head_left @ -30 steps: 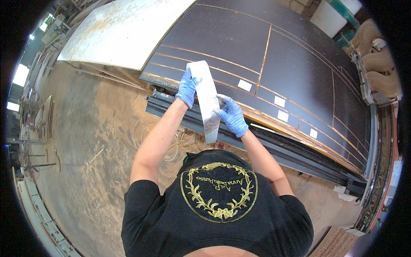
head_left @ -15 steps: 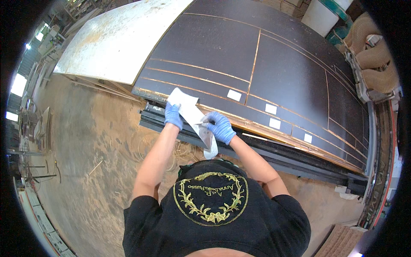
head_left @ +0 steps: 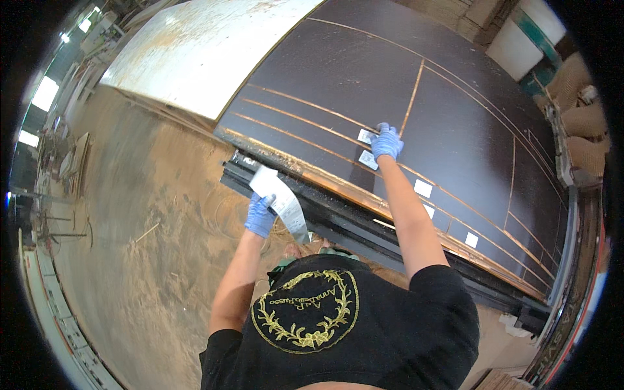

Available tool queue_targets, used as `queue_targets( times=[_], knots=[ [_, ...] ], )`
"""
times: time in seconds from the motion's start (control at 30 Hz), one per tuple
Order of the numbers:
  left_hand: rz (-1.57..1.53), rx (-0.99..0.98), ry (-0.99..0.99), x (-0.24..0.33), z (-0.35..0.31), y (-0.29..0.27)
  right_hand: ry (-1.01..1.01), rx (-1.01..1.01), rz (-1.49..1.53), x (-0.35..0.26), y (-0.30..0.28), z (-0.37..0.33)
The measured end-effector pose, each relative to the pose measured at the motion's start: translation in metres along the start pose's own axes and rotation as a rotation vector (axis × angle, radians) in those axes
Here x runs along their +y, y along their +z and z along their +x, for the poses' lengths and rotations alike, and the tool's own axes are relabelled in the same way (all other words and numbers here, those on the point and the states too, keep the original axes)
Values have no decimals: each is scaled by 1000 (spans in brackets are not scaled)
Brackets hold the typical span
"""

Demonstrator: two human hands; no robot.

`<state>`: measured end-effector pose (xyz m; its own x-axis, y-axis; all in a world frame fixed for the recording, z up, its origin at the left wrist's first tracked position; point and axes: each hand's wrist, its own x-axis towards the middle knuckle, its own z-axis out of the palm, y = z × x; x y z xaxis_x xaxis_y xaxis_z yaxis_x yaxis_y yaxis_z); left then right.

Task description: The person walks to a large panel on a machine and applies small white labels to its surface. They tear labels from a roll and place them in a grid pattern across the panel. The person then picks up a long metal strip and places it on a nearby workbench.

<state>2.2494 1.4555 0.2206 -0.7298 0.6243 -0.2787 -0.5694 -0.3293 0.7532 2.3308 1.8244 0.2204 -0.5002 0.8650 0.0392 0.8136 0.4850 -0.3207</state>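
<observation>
Since the earlier frames, both gloved hands have separated: the right hand [head_left: 387, 141] has left the strip and reached forward onto the dark panel [head_left: 338, 71], while the left hand [head_left: 260, 214] has dropped back with the strip toward the near edge. Right arm is extended nearly straight, forearm running up and away from the body, with the fingers bent down onto a small white label [head_left: 366, 136] at a cut line; a second label [head_left: 368, 160] lies just beside it, nearer the body. Whether the fingertips pinch the label or only press it cannot be told. Left arm is bent at the elbow, forearm raised, fingers closed around the white backing strip [head_left: 281, 201], which curls from above the hand down toward the torso. Strip hangs in front of the black machine rail [head_left: 338, 221] that runs along the panel's near edge. More white labels [head_left: 423, 188] sit farther right along the panel's narrow cut pieces. A pale board [head_left: 208, 52] lies beyond the panel's left end, and sawdust covers the floor [head_left: 149, 214] to the left.
</observation>
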Motion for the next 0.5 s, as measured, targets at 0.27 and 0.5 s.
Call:
queue_targets(
  times=[0.27, 0.5],
  knots=[
    [134, 9, 0, 17, -13, 24, -538, 18, -300, 6, 32, -34],
    [179, -134, 46, 41, -18, 46, -431, -163, -85, 15, -10, -72]
  ],
)
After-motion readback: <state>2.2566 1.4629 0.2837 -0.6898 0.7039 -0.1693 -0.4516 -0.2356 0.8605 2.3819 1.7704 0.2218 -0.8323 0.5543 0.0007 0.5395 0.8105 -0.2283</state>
